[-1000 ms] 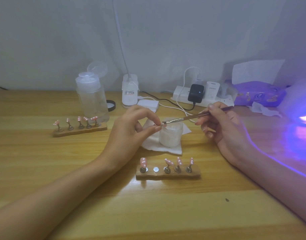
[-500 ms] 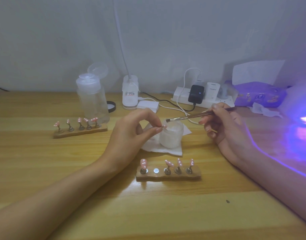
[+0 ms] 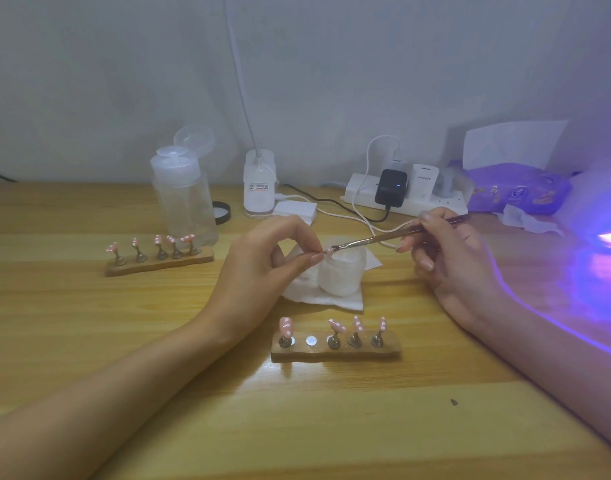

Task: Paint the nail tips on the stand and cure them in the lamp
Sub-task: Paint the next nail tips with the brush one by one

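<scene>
My left hand [image 3: 262, 268] pinches a small pink nail tip [image 3: 327, 251] between thumb and forefinger above a white jar [image 3: 343, 275]. My right hand [image 3: 449, 261] grips a thin brush [image 3: 383, 237], and its bristles touch that nail tip. In front of the jar lies a wooden stand [image 3: 335, 351] with several pink nail tips on metal pegs and one bare round magnet spot [image 3: 311, 340]. A second wooden stand [image 3: 158, 263] with several pink tips sits at the left. The curing lamp [image 3: 605, 216] glows violet at the right edge.
The jar stands on a white wipe [image 3: 324, 296]. Behind are a clear pump bottle [image 3: 184, 199], a white desk-lamp base [image 3: 259, 185], a power strip [image 3: 401, 195] with chargers and cables, a stack of pads [image 3: 295, 209] and a purple tissue pack [image 3: 518, 188].
The brush had lifted off the nail tip half a second ago; now its bristles are back on the tip. My left hand stays over the jar.
</scene>
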A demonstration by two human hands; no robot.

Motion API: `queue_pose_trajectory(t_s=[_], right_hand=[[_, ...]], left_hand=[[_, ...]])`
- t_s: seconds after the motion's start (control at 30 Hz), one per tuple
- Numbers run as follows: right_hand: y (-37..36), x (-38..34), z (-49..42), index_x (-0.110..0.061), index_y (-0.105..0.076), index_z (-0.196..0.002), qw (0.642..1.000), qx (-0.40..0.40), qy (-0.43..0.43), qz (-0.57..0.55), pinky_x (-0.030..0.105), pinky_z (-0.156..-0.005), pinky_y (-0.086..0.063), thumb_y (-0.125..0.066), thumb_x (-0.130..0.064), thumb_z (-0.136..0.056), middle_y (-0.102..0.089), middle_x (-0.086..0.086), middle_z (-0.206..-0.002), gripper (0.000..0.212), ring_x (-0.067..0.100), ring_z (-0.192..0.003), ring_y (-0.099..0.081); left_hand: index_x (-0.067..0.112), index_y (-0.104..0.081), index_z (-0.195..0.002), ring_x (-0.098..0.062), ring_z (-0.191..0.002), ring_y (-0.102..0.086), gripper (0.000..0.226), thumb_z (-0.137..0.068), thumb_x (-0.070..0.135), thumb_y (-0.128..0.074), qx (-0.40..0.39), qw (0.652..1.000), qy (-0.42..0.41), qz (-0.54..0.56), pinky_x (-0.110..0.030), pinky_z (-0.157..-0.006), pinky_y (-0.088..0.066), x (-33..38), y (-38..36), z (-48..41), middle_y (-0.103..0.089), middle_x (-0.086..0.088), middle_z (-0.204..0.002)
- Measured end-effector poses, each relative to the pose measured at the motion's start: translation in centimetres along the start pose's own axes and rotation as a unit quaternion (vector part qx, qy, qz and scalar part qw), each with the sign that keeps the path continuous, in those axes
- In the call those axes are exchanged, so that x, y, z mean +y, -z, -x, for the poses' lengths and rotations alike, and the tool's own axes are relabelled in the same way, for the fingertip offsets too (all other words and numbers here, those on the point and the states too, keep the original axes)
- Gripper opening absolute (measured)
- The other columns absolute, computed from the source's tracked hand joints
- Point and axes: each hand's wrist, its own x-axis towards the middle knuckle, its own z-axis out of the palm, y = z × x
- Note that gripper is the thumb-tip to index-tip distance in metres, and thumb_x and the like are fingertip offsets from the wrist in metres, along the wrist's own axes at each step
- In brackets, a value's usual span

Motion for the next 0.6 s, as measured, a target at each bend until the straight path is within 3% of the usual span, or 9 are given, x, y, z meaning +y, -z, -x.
queue_pose_trajectory(t_s=[0.1, 0.23, 0.37, 0.5, 0.6], right_hand=[[-0.01, -0.1, 0.2, -0.018, -0.054, -0.082, 0.999, -0.032, 0.014, -0.019, 0.02, -0.044, -0.021, -0.049, -0.026, -0.101, -0.07, 0.002, -0.067, 0.02, 0.008, -0.042, -0.04], [-0.06, 0.13, 0.07, -0.018, -0.054, -0.081, 1.0, -0.029, 0.012, 0.001, 0.031, -0.049, -0.014, -0.047, -0.022, -0.102, -0.07, 0.004, -0.067, 0.023, 0.008, -0.042, -0.039], [0.13, 0.09, -0.02, -0.018, -0.054, -0.082, 0.999, -0.023, 0.021, -0.021, 0.02, -0.043, -0.021, -0.048, -0.023, -0.102, -0.07, 0.003, -0.066, 0.022, 0.008, -0.041, -0.037], [0.11, 0.32, -0.1, -0.017, -0.055, -0.081, 0.999, -0.037, 0.018, -0.019, 0.017, -0.04, -0.019, -0.047, -0.021, -0.102, -0.069, 0.006, -0.066, 0.023, 0.006, -0.039, -0.032], [0.29, 0.22, -0.22, -0.014, -0.053, -0.084, 0.999, -0.029, 0.011, -0.039, 0.014, -0.038, -0.025, -0.046, -0.019, -0.103, -0.069, 0.005, -0.066, 0.021, 0.006, -0.038, -0.031]], left_hand=[[0.024, -0.067, -0.082, -0.019, -0.055, -0.045, 0.01, -0.088, 0.02, -0.074, 0.003, 1.0, 0.001, 0.0, -0.019, -0.059, -0.042, 0.05, -0.03, 0.01, -0.066, 0.011, -0.091], [0.024, -0.067, -0.082, -0.019, -0.055, -0.045, 0.01, -0.088, 0.022, -0.074, 0.003, 1.0, 0.003, -0.001, -0.024, -0.061, -0.044, -0.01, -0.05, -0.03, -0.066, 0.01, -0.091], [0.024, -0.067, -0.082, -0.017, -0.055, -0.044, 0.01, -0.088, 0.022, -0.075, 0.001, 1.0, 0.004, 0.003, -0.023, -0.061, -0.044, 0.01, -0.09, -0.02, -0.066, 0.01, -0.091], [0.024, -0.067, -0.081, -0.018, -0.054, -0.043, 0.01, -0.088, 0.023, -0.074, 0.001, 1.0, 0.008, 0.012, -0.024, -0.06, -0.043, -0.02, -0.03, 0.04, -0.066, 0.009, -0.09], [0.023, -0.067, -0.082, -0.012, -0.053, -0.041, 0.009, -0.088, 0.024, -0.074, -0.003, 1.0, 0.015, 0.022, -0.024, -0.059, -0.041, -0.04, -0.03, -0.04, -0.067, 0.009, -0.09]])
